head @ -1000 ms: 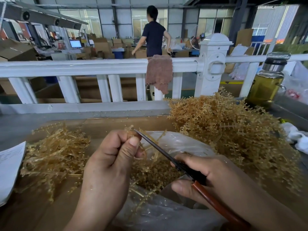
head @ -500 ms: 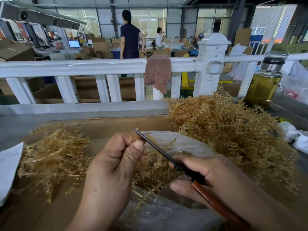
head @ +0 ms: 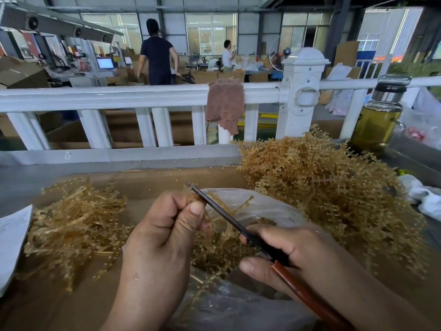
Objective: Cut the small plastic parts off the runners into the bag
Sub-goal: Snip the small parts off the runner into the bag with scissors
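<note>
My left hand pinches an amber plastic runner between thumb and fingers over the clear plastic bag. My right hand grips scissors with dark blades and a red-brown handle; the blade tips lie against the runner just past my left thumb. Loose cut amber parts lie heaped inside the bag. A big pile of uncut runners sits at the right. A smaller pile of stripped runners lies at the left.
Brown cardboard covers the table. A white paper sheet lies at the left edge, a white rag at the right. A white railing with a brown cloth runs behind. A glass bottle of yellow liquid stands back right.
Both hands stay in nearly the same place, the scissors still at the runner. In the background a person in dark clothes has walked left.
</note>
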### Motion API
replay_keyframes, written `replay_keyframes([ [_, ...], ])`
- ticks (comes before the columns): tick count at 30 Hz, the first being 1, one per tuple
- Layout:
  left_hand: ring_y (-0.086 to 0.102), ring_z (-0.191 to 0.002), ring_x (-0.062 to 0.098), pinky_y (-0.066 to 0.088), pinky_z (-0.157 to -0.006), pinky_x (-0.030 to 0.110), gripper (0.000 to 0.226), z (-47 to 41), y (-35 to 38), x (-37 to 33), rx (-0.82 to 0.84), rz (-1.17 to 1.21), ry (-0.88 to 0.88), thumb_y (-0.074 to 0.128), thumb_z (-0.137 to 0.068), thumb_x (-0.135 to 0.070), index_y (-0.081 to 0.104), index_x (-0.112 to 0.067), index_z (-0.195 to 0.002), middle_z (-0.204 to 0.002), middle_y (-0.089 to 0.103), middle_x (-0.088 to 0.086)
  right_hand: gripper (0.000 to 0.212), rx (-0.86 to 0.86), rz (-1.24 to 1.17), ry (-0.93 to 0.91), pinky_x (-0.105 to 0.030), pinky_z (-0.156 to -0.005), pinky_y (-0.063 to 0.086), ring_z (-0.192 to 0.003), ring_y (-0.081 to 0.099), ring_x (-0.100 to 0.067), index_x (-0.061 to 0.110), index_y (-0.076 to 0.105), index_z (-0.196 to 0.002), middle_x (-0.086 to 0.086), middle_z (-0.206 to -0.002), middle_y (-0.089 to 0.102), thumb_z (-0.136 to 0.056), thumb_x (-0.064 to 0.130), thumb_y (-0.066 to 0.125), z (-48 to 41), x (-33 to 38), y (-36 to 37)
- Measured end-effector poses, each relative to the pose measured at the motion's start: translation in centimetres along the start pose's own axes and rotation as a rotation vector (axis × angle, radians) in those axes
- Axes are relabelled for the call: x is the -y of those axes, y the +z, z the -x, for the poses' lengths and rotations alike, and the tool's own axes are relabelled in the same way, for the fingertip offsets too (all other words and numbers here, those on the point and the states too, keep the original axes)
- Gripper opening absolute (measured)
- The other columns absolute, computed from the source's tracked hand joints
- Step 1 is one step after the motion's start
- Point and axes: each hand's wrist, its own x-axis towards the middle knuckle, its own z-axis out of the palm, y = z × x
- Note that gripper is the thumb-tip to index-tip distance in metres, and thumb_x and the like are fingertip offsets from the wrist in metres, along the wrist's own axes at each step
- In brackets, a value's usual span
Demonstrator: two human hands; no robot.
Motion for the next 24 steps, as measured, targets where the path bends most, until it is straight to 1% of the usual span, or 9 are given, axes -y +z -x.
replay_keyframes([
  [3,0.065,-0.08,0.008,0.045,-0.068,0.009,0.023,0.0,0.0,0.0,-0.009,0.007,-0.001,0.058,-0.092,-0.043,0.066,-0.028,-0.077,-0.077,0.07,-0.008,0.049,-0.005,0.012,0.017,-0.016,-0.059,0.047,-0.072,0.063,0.007,0.057,0.052,-0.115,0.018,-0.086,0.065,-0.077,0.086,0.042,0.0,0.3,0.0],
  [7,0.064,-0.078,0.007,0.043,-0.067,0.008,0.024,0.0,0.0,-0.2,-0.02,-0.03,-0.004,0.058,-0.091,-0.045,0.066,-0.029,-0.075,-0.076,0.071,-0.01,0.051,0.022,0.012,0.026,-0.02,-0.057,0.033,-0.064,0.06,0.002,0.042,0.061,-0.106,0.018,-0.076,0.061,-0.08,0.083,0.044,0.0,0.5,-0.1],
  [10,0.065,-0.079,0.006,0.043,-0.067,0.007,0.023,0.0,0.0,-0.1,-0.027,-0.047,-0.008,0.058,-0.089,-0.046,0.066,-0.029,-0.076,-0.076,0.071,-0.012,0.059,0.0,0.011,0.038,-0.022,-0.06,0.038,-0.068,0.062,-0.002,0.038,0.061,-0.108,0.013,-0.081,0.062,-0.079,0.085,0.042,0.0,0.5,0.0],
  [13,0.066,-0.078,0.006,0.045,-0.068,0.01,0.025,-0.1,-0.2,0.2,-0.001,-0.037,-0.031,0.057,-0.089,-0.05,0.067,-0.03,-0.078,-0.077,0.072,-0.011,0.065,0.01,0.039,0.092,-0.038,-0.08,0.041,-0.072,0.061,0.005,0.051,0.057,-0.113,0.022,-0.086,0.064,-0.071,0.095,0.034,0.0,0.3,0.5],
  [15,0.068,-0.076,0.007,0.049,-0.075,0.025,0.032,-0.2,-0.2,0.1,0.015,-0.01,-0.079,0.056,-0.085,-0.06,0.068,-0.031,-0.083,-0.077,0.073,-0.009,0.059,0.017,-0.004,0.098,-0.042,-0.083,0.043,-0.074,0.062,0.007,0.061,0.055,-0.113,0.026,-0.086,0.065,-0.069,0.096,0.036,-0.1,0.3,0.5],
  [16,0.069,-0.075,0.01,0.05,-0.076,0.033,0.034,-0.2,-0.2,0.1,0.016,0.009,-0.102,0.056,-0.083,-0.063,0.068,-0.031,-0.085,-0.076,0.074,-0.007,0.057,0.006,-0.053,0.088,-0.039,-0.08,0.048,-0.074,0.064,0.006,0.061,0.057,-0.112,0.024,-0.086,0.067,-0.07,0.095,0.04,-0.1,0.3,0.3],
  [18,0.068,-0.068,0.017,0.05,-0.07,0.037,0.031,-0.3,-0.1,0.2,0.001,0.117,-0.165,0.06,-0.083,-0.057,0.069,-0.028,-0.084,-0.073,0.074,0.0,0.059,-0.041,-0.178,0.086,-0.032,-0.065,0.053,-0.068,0.067,0.001,0.053,0.063,-0.111,0.015,-0.082,0.07,-0.069,0.093,0.049,0.0,0.3,-0.2],
  [22,0.06,-0.057,0.021,0.046,-0.047,0.029,0.02,-1.1,-0.4,1.2,-0.042,0.401,-0.322,0.063,-0.089,-0.034,0.072,-0.02,-0.078,-0.071,0.069,0.01,0.068,-0.105,-0.468,0.204,-0.023,-0.044,0.042,-0.042,0.058,-0.011,0.043,0.068,-0.109,0.002,-0.063,0.066,-0.059,0.09,0.061,0.0,1.1,-0.6],
  [24,0.058,-0.055,0.017,0.043,-0.042,0.025,0.025,-1.8,-1.0,1.5,-0.089,0.552,-0.384,0.058,-0.095,-0.024,0.072,-0.022,-0.076,-0.071,0.066,0.009,0.059,-0.131,-0.533,0.252,-0.024,-0.041,0.041,-0.039,0.054,-0.014,0.038,0.069,-0.105,-0.001,-0.059,0.063,-0.065,0.082,0.066,-0.5,1.1,-0.7],
])
